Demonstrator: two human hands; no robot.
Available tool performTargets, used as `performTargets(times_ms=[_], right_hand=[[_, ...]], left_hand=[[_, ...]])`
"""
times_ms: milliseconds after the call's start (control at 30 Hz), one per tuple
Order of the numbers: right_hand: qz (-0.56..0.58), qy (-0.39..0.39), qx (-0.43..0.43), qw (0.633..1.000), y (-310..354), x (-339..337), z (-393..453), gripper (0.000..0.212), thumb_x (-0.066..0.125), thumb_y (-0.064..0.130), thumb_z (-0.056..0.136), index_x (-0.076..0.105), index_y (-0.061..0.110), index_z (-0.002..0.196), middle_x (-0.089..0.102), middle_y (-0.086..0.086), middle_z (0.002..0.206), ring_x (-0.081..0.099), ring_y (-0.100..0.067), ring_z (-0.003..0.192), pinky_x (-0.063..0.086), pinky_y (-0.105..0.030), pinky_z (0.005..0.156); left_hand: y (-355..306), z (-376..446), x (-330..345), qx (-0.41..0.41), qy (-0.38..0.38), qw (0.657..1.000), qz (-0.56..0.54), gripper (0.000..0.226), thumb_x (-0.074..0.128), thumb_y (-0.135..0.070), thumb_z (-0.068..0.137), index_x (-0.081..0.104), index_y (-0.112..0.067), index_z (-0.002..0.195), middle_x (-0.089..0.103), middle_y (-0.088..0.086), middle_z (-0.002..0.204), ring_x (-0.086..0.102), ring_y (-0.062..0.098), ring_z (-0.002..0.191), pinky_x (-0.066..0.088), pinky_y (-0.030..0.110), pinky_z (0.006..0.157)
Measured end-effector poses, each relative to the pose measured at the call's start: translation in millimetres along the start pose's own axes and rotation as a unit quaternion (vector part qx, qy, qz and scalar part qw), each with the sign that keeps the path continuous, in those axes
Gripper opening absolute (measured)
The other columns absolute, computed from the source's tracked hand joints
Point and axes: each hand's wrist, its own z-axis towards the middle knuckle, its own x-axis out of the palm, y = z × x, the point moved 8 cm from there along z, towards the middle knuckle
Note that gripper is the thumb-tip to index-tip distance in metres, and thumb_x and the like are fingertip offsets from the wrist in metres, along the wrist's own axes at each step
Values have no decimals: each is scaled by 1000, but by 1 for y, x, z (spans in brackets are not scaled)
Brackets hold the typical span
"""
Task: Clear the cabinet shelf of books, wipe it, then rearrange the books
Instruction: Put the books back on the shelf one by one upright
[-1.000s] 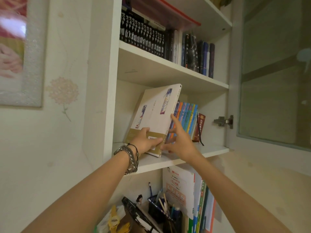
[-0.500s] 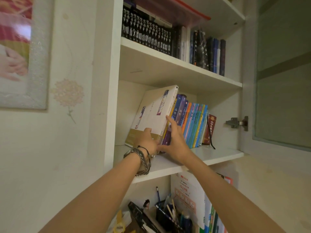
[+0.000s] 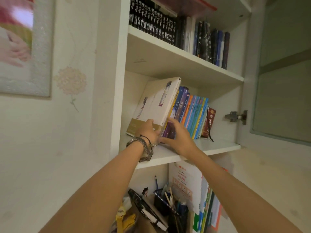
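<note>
Both hands (image 3: 178, 138) have pushed white book (image 3: 156, 105) against row (image 3: 193, 113).

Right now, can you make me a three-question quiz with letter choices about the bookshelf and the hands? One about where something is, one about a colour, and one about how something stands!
1. Where is the big white book?
A. left end of the row on the middle shelf
B. on the top shelf
C. down in the pen holder

2. What colour is the book at the right end of that row?
A. green
B. dark red
C. yellow

3. How do the books in that row stand?
A. flat in a pile
B. perfectly upright
C. leaning to the right

Answers:
1 A, it sits at the left end, where the left hand grips its lower edge.
2 B, its spine is dark red with pale writing.
3 C, their tops tilt rightward while the right hand touches the purple books.
</note>
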Motion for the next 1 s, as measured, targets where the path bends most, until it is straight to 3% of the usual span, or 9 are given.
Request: performTargets(times_ms=[100,233,333,433,533,633,767,900,1000], right_hand=[[-50,15,19,998,-4,-15,-15,59,73,28,84,45,21,136,56,1,127,51,-12,114,43,-26,94],[-108,24,33,993,-7,-39,-35,44,67,29,89,52,22,130,58,0,121,53,-13,104,46,-31,90],[-174,26,39,984,-6,-55,-49,35,65,31,90,56,23,123,58,6,115,53,-10,100,48,-33,89],[-220,18,49,974,-3,-70,-62,28,63,34,90,59,23,116,60,8,109,57,-13,100,50,-38,88],[-239,10,60,969,-3,-79,-80,26,63,34,90,60,23,114,60,7,105,59,-16,99,51,-38,86],[-253,-7,70,965,-2,-84,-104,26,62,35,90,61,21,112,62,5,103,59,-15,93,47,-30,75],[-274,-24,99,956,-13,-87,-144,26,58,37,91,60,24,113,65,6,108,61,-17,96,46,-29,73],[-271,-32,132,953,-34,-84,-197,23,60,35,91,60,25,112,64,7,107,62,-17,94,50,-31,77],[-256,-37,164,952,-51,-79,-239,22,60,32,92,60,25,112,64,8,105,62,-14,92,50,-29,74]], left_hand=[[1,-4,1,-9,17,1000,19,54,53,-14,95,30,-13,144,49,10,133,51,27,120,41,34,97],[2,-9,2,6,9,998,68,38,55,-17,92,45,-16,129,57,8,122,56,25,105,47,38,95],[-8,-21,-2,34,8,995,90,29,56,-15,91,48,-12,119,59,7,104,55,20,88,50,33,79],[-26,-38,-8,71,16,991,111,28,57,-19,92,47,-9,117,52,2,87,48,15,75,37,22,55],[-45,-63,-13,136,-8,979,153,31,56,-26,92,54,-16,121,62,4,106,56,18,87,44,26,63],[-59,-92,-12,206,-43,962,176,26,54,-31,92,60,-21,116,64,-1,111,60,19,99,50,32,79],[-65,-133,7,303,-46,937,168,28,49,-34,94,59,-25,118,62,-7,115,58,13,100,48,29,79],[-45,-165,41,355,-31,918,171,27,51,-34,93,62,-25,115,64,-7,112,56,13,103,35,30,99],[-26,-191,63,383,-40,913,134,16,61,-27,87,68,-20,100,68,-5,97,59,14,93,40,30,88]])
